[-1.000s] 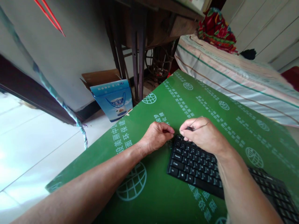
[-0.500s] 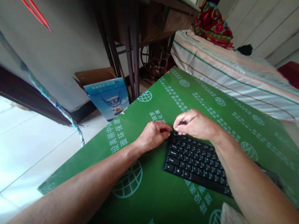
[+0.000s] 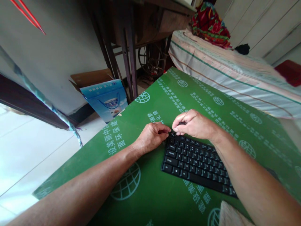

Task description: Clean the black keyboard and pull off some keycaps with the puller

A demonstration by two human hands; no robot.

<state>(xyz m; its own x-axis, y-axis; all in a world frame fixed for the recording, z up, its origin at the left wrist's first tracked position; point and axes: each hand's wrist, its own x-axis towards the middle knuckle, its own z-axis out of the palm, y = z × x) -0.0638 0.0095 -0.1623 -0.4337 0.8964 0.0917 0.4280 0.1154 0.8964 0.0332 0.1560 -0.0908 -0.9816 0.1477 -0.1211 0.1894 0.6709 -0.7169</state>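
Observation:
A black keyboard point(image 3: 195, 164) lies on a green board point(image 3: 150, 194) printed with white characters and globe marks. My left hand point(image 3: 151, 136) rests curled at the keyboard's upper left corner, fingers pressed together against its edge. My right hand point(image 3: 191, 125) is closed in a pinch over the same corner, with a small dark piece between thumb and fingers that I cannot make out. The two hands nearly touch. My right forearm covers the keyboard's right part.
A blue carton point(image 3: 104, 100) stands on the floor beyond the board's far left corner, beside the dark legs of an old sewing table point(image 3: 128, 50). A striped bed point(image 3: 235, 78) runs along the board's far right side. A pale cloth point(image 3: 229, 216) lies at the near edge.
Both hands stay at the keyboard's upper left corner with the same closed grips. The view has drifted, so everything sits slightly further left and higher in the picture.

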